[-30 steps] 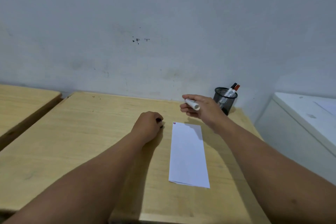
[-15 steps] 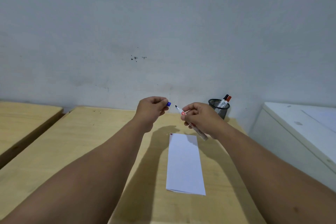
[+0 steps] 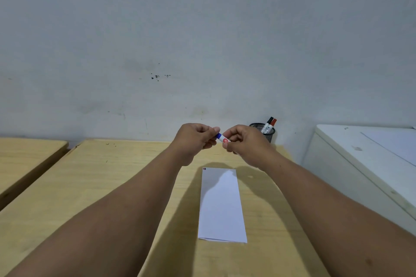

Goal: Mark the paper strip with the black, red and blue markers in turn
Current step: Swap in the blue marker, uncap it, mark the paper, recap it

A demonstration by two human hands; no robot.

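Both hands raised over the desk [image 3: 94,177], joined at the blue marker.
Left hand [image 3: 193,139] pinches the cap [image 3: 218,135]; right hand [image 3: 245,141] grips the marker [image 3: 224,139]. Paper strip [image 3: 221,207] lies flat below (small marks at far left corner). Black marker [image 3: 267,125] and red marker [image 3: 273,122] stand in the cup [image 3: 269,135].

Both hands hide most of the blue marker [image 3: 221,138]
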